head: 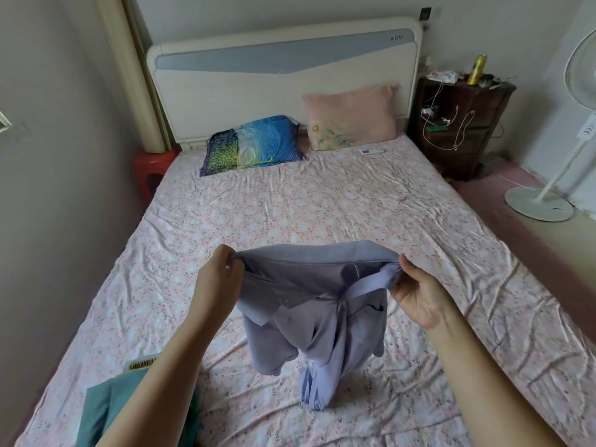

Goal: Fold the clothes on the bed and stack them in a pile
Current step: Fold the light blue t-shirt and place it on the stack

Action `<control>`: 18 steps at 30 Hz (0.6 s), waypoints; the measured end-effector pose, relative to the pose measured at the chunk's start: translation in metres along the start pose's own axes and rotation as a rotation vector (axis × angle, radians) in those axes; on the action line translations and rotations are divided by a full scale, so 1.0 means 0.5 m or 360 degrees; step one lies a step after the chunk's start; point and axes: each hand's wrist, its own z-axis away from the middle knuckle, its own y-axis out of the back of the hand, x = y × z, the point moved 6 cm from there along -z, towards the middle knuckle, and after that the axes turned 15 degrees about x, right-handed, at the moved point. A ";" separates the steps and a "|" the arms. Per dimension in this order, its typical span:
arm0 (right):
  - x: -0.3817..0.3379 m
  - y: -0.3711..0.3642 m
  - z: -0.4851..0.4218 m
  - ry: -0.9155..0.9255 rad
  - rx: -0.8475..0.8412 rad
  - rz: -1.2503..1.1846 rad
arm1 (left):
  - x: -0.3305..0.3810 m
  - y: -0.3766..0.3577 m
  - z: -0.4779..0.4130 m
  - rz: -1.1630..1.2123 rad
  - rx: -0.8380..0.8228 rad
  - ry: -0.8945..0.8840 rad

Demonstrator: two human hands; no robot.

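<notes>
Teal cloth [106,411] is seen nearest the camera, at the near left corner of the wide bed [322,214], which is covered with a creased pink floral sheet. The cloth is partly hidden by the left forearm, and a strip of tan woven fabric [142,364] is seen at its far edge.

At the far edge of the bed a cream headboard with a grey-blue panel [283,79] is set against the wall.

Over the near middle of the bed a lilac-blue collared shirt [309,317] is held up and stretched between both hands. Its top edge is pulled taut, its body hangs crumpled, and its lowest folds are touching the sheet. The left end of that top edge is gripped by the left hand [216,279], whose fingers [225,251] are curled over the fabric. The right end is pinched by the right hand [419,295] between thumb and fingers.

A white standing fan [548,195] is placed on the floor beyond the right edge of the bed, and a dark wooden nightstand [461,124] is placed by the far right corner.

A pale pink pillow [351,117] is propped against the headboard, and a blue patterned pillow [258,143] is laid just to its left. A red plastic stool [151,169] is tucked by the far left corner.

A small white remote control [372,151] is laid on the sheet in front of the pink pillow.
</notes>
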 end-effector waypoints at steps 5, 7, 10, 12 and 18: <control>0.009 -0.008 0.018 0.0141 0.0041 0.0765 | -0.001 0.009 -0.011 0.0029 0.0072 0.0049; 0.002 -0.005 0.019 0.0345 0.0092 0.1489 | 0.002 0.010 -0.013 0.0049 0.0074 0.0055; -0.012 -0.013 0.024 0.0667 0.0036 0.2138 | 0.005 0.010 -0.016 0.0075 0.0103 0.0051; -0.027 -0.024 0.028 0.0948 0.0045 0.2234 | 0.001 0.011 -0.017 0.0065 0.0106 0.0039; -0.053 -0.086 0.035 0.1869 0.0283 0.2664 | 0.016 0.026 -0.017 -0.0459 0.0355 -0.0653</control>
